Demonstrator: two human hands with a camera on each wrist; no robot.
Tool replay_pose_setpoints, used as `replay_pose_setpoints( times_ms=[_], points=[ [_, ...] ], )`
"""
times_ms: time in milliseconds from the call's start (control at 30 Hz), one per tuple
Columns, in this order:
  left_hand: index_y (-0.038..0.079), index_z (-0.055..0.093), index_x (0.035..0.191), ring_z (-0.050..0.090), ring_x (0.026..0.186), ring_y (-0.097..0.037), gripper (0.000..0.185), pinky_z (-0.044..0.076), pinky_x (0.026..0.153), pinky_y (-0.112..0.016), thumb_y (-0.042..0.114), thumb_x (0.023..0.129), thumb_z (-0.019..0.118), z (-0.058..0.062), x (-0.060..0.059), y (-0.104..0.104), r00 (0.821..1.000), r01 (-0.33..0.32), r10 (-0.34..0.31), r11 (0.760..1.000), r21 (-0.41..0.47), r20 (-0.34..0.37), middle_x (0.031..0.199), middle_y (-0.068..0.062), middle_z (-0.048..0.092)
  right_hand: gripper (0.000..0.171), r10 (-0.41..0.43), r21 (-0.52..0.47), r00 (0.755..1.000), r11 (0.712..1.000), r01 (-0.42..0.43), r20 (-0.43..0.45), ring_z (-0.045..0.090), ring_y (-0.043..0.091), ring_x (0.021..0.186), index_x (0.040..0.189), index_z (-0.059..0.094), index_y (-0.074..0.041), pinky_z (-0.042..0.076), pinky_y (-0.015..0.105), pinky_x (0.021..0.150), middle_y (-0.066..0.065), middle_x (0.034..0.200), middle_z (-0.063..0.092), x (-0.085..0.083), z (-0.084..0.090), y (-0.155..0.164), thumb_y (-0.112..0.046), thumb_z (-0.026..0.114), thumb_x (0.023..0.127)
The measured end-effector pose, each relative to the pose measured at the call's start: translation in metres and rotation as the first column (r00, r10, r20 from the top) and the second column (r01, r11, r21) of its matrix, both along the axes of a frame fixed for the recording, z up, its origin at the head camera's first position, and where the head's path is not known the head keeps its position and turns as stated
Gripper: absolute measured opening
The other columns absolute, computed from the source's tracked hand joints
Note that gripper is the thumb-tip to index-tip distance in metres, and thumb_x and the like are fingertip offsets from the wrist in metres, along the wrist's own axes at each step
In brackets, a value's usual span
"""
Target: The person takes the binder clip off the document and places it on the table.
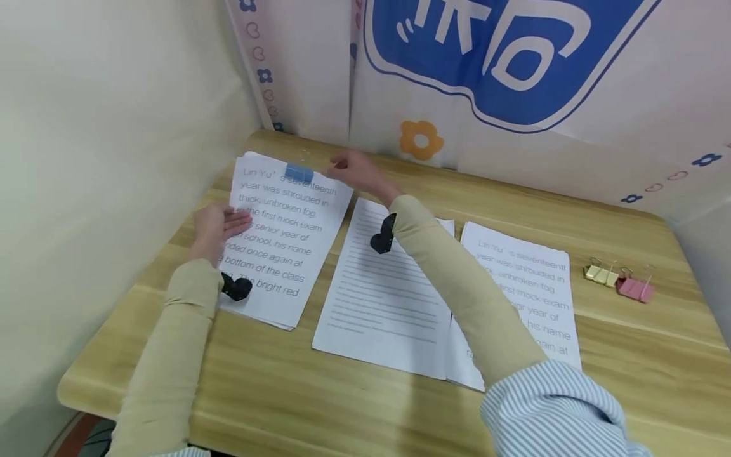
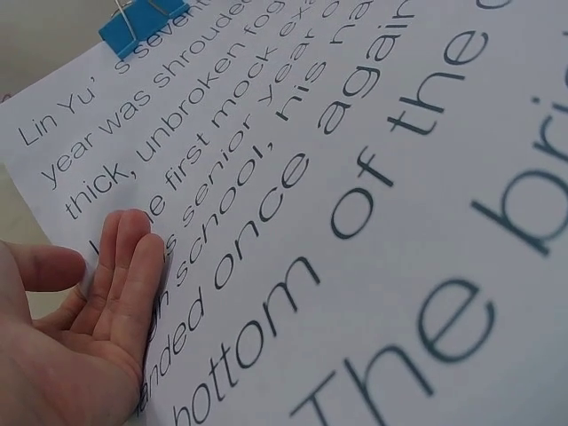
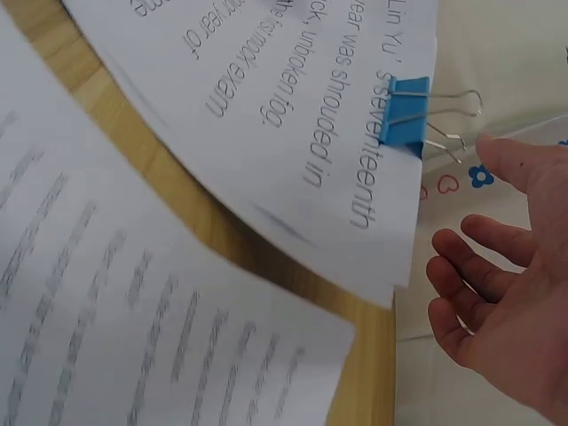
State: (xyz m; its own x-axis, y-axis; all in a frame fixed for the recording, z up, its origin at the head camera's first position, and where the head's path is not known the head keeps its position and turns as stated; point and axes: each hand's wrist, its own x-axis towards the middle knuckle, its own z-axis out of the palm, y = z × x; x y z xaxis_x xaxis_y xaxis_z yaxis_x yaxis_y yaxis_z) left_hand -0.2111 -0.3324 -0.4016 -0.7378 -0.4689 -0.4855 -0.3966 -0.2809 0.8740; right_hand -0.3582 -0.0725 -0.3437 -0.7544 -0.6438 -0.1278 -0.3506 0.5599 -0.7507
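A stack of printed sheets (image 1: 274, 254) in large type lies at the left of the table. A blue binder clip (image 1: 299, 173) bites its top edge, and its wire handles (image 3: 435, 105) stick out beyond the paper in the right wrist view. My left hand (image 1: 214, 227) rests at the left edge of this stack, its straightened fingers (image 2: 133, 275) against the top sheet. Just right of the clip my right hand (image 1: 362, 172) is in the air, holding nothing. Its thumb points towards the clip handles, and its fingers (image 3: 470, 275) are loosely bent.
Beside the clipped stack lies a stack in small print (image 1: 377, 304). Further right is another large-type stack (image 1: 531, 279), partly hidden under my right forearm. A gold binder clip (image 1: 601, 275) and a pink binder clip (image 1: 635, 289) sit at the table's right. A printed wall covering (image 1: 320, 76) stands behind.
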Motion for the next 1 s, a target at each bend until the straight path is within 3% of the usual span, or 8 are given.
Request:
replay_pose_setpoints(
  times_ms=[467, 667, 1000],
  points=[
    [0.004, 0.038, 0.139, 0.071, 0.081, -0.009, 0.042, 0.058, 0.083, -0.022, 0.021, 0.101, 0.037, -0.001, 0.0, -0.002, 1.0, 0.003, -0.003, 0.999, -0.032, -0.009, 0.08, 0.006, 0.067, 0.061, 0.019, 0.013, 1.0, 1.0, -0.019, 0.011, 0.048, 0.021, 0.126, 0.143, 0.04, -0.01, 0.046, 0.03, 0.105, 0.011, 0.14, 0.049, -0.007, -0.002, -0.027, -0.041, 0.057, 0.092],
    [0.003, 0.039, 0.136, 0.071, 0.077, -0.01, 0.038, 0.059, 0.082, -0.023, 0.017, 0.1, 0.038, -0.003, -0.002, -0.002, 0.999, -0.026, 0.026, 1.0, 0.003, -0.027, 0.074, 0.004, 0.068, 0.065, 0.033, 0.0, 0.999, 0.999, -0.033, 0.022, 0.046, 0.023, 0.129, 0.145, 0.035, -0.01, 0.045, 0.033, 0.107, 0.012, 0.142, 0.046, -0.007, -0.004, -0.037, -0.041, 0.058, 0.092],
    [0.002, 0.04, 0.137, 0.071, 0.076, -0.01, 0.04, 0.059, 0.082, -0.023, 0.017, 0.1, 0.039, -0.004, -0.001, -0.003, 0.999, -0.026, 0.026, 1.0, -0.015, -0.026, 0.075, 0.004, 0.067, 0.063, 0.006, -0.032, 0.999, 0.999, -0.005, 0.045, 0.046, 0.021, 0.128, 0.144, 0.036, -0.011, 0.044, 0.032, 0.107, 0.011, 0.142, 0.046, -0.009, -0.006, -0.048, -0.04, 0.058, 0.092]
  ],
)
